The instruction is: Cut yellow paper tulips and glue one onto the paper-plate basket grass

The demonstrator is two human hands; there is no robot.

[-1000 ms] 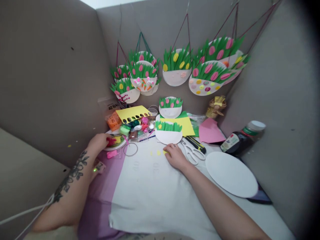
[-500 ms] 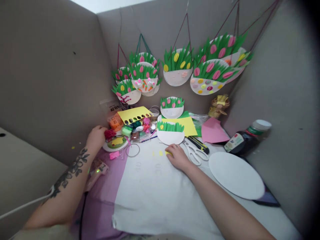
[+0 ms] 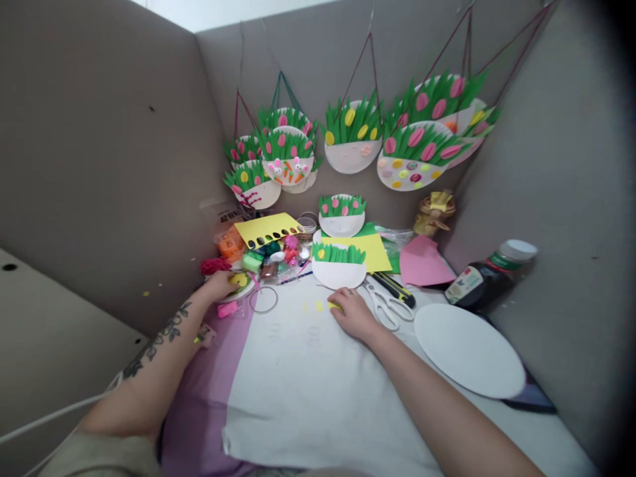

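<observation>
At the left, my left hand (image 3: pixel 218 286) rests over a small round plate (image 3: pixel 237 293) bearing green and yellow paper pieces; its fingertips are too small to read. Just behind it lies a bundle of red yarn (image 3: pixel 214 266). My right hand (image 3: pixel 350 311) lies on the white cloth at the centre, its closed fingertips on a small yellow paper piece (image 3: pixel 334 305). Another small yellow piece (image 3: pixel 319 306) is to its left. Right behind that hand is a white half plate (image 3: pixel 339 273) with green paper grass and one yellow egg. White scissors (image 3: pixel 386 306) lie to its right.
Decorated plates (image 3: pixel 354 156) hang along the back wall. Bags of coloured clay (image 3: pixel 271 265) sit back left beside yellow paper (image 3: pixel 268 228). A black-handled cutter (image 3: pixel 395 290), pink paper (image 3: pixel 424 262), a dark bottle (image 3: pixel 484 281) and a white oval plate (image 3: pixel 470 348) are at the right.
My left hand has moved right and slightly toward me, from the red yarn onto the small round plate. The yarn now shows fully. My right hand has stayed in place.
</observation>
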